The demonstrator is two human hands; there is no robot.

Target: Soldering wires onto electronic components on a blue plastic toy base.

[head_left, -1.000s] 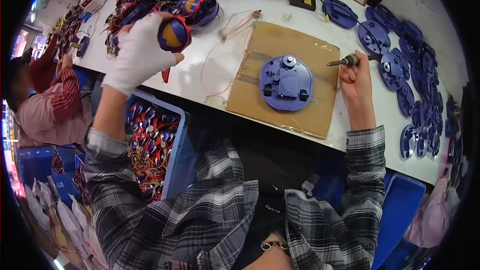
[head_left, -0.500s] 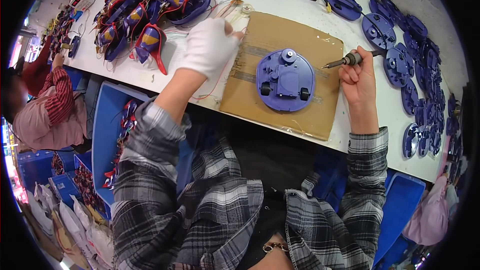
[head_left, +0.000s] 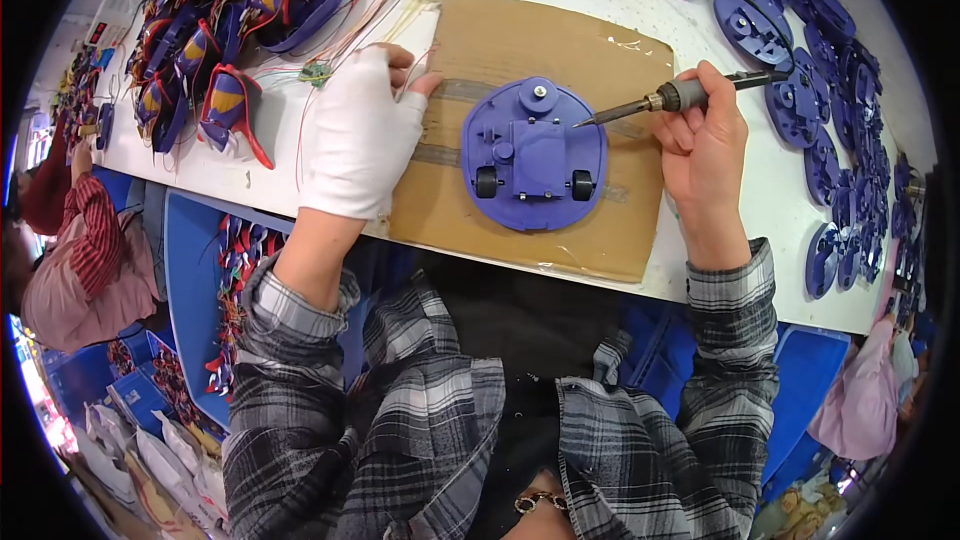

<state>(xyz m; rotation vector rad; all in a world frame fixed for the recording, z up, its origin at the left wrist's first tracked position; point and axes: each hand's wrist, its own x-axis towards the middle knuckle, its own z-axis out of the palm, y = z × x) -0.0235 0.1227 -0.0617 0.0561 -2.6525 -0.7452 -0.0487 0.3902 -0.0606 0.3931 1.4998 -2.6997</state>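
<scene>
A round purple plastic base (head_left: 500, 212) with two black wheels and a raised central box lies on a cardboard sheet (head_left: 640, 50). My right hand (head_left: 705, 145) is closed around a soldering iron (head_left: 680, 95), its tip pointing left over the base's upper right part. Whether the tip touches the plastic I cannot tell. My left hand (head_left: 362, 145), in a white glove with bare fingertips, is at the cardboard's left edge. Its fingers are curled together, and what they hold, if anything, is hidden. Beside it are a small green circuit board (head_left: 316, 73) and thin wires (head_left: 362, 10).
Purple, red and yellow toy bodies (head_left: 235, 105) are heaped at the left of the white table (head_left: 780, 270). More purple bases (head_left: 755, 25) line the right side. A blue bin (head_left: 195, 270) stands below left. Another person (head_left: 85, 250) sits at far left.
The soldering iron has moved left, from beside the base to over it. My left hand has come down closer to me along the cardboard's left edge. The whole view has shifted slightly.
</scene>
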